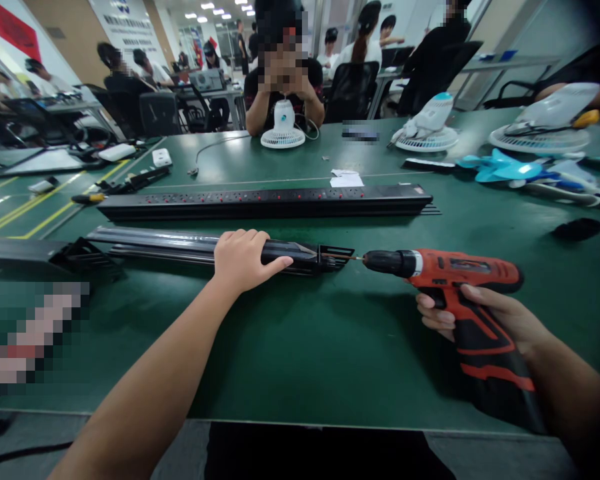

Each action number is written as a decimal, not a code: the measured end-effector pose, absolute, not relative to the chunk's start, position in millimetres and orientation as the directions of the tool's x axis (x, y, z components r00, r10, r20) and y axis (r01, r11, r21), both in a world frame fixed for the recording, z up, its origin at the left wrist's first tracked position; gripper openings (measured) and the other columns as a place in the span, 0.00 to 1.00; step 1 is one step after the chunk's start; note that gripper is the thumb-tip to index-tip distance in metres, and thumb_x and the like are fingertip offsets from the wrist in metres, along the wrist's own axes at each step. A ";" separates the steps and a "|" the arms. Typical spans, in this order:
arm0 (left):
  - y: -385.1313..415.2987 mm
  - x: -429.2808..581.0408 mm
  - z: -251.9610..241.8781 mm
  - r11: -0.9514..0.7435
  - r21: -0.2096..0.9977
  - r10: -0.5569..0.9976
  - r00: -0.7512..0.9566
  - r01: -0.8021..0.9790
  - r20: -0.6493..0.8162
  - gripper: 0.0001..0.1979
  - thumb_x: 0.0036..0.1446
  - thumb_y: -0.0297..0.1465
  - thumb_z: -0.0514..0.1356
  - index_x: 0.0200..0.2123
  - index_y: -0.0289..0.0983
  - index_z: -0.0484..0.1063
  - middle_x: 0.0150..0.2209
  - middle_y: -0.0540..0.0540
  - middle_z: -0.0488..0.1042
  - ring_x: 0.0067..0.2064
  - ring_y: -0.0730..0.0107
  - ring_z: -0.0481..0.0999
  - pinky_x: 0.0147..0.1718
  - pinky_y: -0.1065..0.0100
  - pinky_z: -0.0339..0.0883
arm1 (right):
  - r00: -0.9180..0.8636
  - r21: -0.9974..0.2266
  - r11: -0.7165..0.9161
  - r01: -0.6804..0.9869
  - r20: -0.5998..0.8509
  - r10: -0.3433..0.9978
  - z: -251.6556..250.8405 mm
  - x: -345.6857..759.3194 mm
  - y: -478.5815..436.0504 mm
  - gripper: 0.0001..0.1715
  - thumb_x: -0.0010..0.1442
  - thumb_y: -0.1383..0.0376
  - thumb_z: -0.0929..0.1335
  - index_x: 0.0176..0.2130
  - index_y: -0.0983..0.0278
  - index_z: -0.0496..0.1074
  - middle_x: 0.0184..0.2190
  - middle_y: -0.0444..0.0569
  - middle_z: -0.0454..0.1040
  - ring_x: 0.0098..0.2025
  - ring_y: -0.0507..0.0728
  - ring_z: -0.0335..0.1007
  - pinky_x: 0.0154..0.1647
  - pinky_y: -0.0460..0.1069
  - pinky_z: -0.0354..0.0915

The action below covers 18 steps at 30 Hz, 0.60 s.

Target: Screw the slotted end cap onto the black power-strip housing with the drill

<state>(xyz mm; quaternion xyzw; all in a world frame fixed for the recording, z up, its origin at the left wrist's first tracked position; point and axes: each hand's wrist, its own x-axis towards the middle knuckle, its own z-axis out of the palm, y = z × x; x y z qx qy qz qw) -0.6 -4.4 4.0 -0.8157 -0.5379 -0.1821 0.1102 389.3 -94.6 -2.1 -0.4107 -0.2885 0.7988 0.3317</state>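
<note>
My left hand (243, 259) lies over a long black power strip housing (180, 245) on the green table (305, 347), fingers wrapped across its top near the right end. My right hand (485, 319) grips the handle of a red and black cordless drill (450, 273), held sideways. The drill's bit points left and touches the end of the housing (337, 257).
A second long black power strip (265, 201) with red switches lies behind. Small white desk fans (283, 127) (427, 130) (545, 127), blue fan blades (510, 168), paper scraps (346, 179) and a yellow-handled screwdriver (87, 198) lie further back. A person sits opposite; others work at rear desks.
</note>
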 end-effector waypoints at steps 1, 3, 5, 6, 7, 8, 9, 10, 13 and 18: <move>-4.3 -0.6 4.0 -0.397 0.018 0.838 0.354 0.918 0.415 0.36 0.63 0.65 0.50 0.43 0.40 0.79 0.40 0.41 0.83 0.43 0.49 0.80 0.46 0.53 0.65 | -0.441 -0.735 -0.612 -0.291 -0.465 0.768 -2.2 389.3 -94.6 0.22 0.40 0.50 0.65 0.33 0.60 0.68 0.19 0.42 0.61 0.21 0.50 0.50 0.16 0.43 0.57; -4.2 -0.6 4.0 -0.397 0.022 0.838 0.352 0.918 0.417 0.36 0.63 0.65 0.50 0.43 0.40 0.79 0.40 0.41 0.83 0.43 0.49 0.80 0.46 0.53 0.65 | -0.448 -0.734 -0.618 -0.280 -0.470 0.761 -2.1 389.1 -94.3 0.22 0.40 0.50 0.66 0.33 0.60 0.67 0.18 0.42 0.60 0.21 0.50 0.50 0.15 0.43 0.56; -4.1 -0.5 4.1 -0.400 0.026 0.836 0.353 0.916 0.420 0.36 0.63 0.65 0.50 0.42 0.40 0.79 0.39 0.41 0.83 0.43 0.50 0.79 0.46 0.53 0.65 | -0.456 -0.735 -0.623 -0.267 -0.473 0.754 -1.8 389.0 -94.1 0.23 0.39 0.49 0.65 0.33 0.60 0.68 0.18 0.41 0.60 0.20 0.50 0.49 0.15 0.44 0.55; -4.0 -0.5 4.1 -0.401 0.027 0.835 0.353 0.916 0.421 0.36 0.63 0.66 0.50 0.42 0.40 0.79 0.39 0.41 0.83 0.43 0.50 0.79 0.46 0.53 0.66 | -0.455 -0.738 -0.621 -0.263 -0.473 0.755 -1.7 389.1 -94.0 0.23 0.39 0.48 0.65 0.32 0.60 0.68 0.18 0.41 0.60 0.20 0.50 0.49 0.15 0.44 0.55; -3.9 -0.5 4.1 -0.402 0.028 0.835 0.354 0.915 0.421 0.36 0.63 0.66 0.50 0.42 0.40 0.79 0.39 0.41 0.83 0.42 0.49 0.79 0.46 0.52 0.66 | -0.449 -0.743 -0.616 -0.263 -0.471 0.760 -1.7 389.2 -93.9 0.23 0.39 0.48 0.65 0.32 0.60 0.68 0.18 0.42 0.60 0.20 0.50 0.49 0.15 0.44 0.55; -3.8 -0.5 4.1 -0.402 0.029 0.836 0.354 0.915 0.419 0.36 0.63 0.66 0.50 0.42 0.40 0.79 0.39 0.41 0.83 0.42 0.49 0.79 0.46 0.52 0.66 | -0.442 -0.748 -0.609 -0.263 -0.468 0.765 -1.7 389.4 -93.9 0.23 0.39 0.48 0.65 0.32 0.60 0.68 0.18 0.42 0.61 0.20 0.50 0.50 0.15 0.44 0.55; -3.7 -0.6 4.1 -0.402 0.032 0.838 0.354 0.915 0.416 0.37 0.63 0.66 0.50 0.42 0.40 0.79 0.39 0.41 0.83 0.42 0.49 0.80 0.46 0.52 0.66 | -0.437 -0.753 -0.603 -0.264 -0.464 0.770 -1.8 389.5 -93.8 0.23 0.39 0.48 0.65 0.32 0.60 0.68 0.18 0.42 0.61 0.20 0.50 0.50 0.16 0.44 0.55; -3.6 -0.6 4.1 -0.402 0.034 0.839 0.353 0.915 0.413 0.37 0.63 0.66 0.50 0.42 0.40 0.79 0.39 0.41 0.83 0.42 0.49 0.80 0.46 0.52 0.66 | -0.435 -0.754 -0.601 -0.263 -0.463 0.772 -2.0 389.7 -93.7 0.23 0.40 0.48 0.65 0.32 0.60 0.68 0.18 0.42 0.61 0.20 0.50 0.50 0.16 0.45 0.55; -3.4 -0.6 4.1 -0.399 0.039 0.843 0.350 0.916 0.409 0.37 0.62 0.66 0.50 0.42 0.39 0.79 0.39 0.41 0.83 0.43 0.48 0.80 0.46 0.51 0.66 | -0.445 -0.747 -0.614 -0.254 -0.473 0.760 -2.7 390.2 -93.4 0.23 0.40 0.47 0.64 0.32 0.60 0.68 0.17 0.42 0.61 0.20 0.50 0.49 0.16 0.45 0.55; -3.1 -0.4 3.9 -0.393 0.033 0.844 0.347 0.919 0.409 0.38 0.62 0.67 0.50 0.42 0.39 0.80 0.39 0.41 0.83 0.43 0.48 0.80 0.46 0.51 0.66 | -0.419 -0.739 -0.616 -0.270 -0.486 0.767 -4.4 391.4 -93.6 0.22 0.41 0.48 0.64 0.33 0.59 0.68 0.18 0.42 0.61 0.20 0.50 0.49 0.15 0.45 0.54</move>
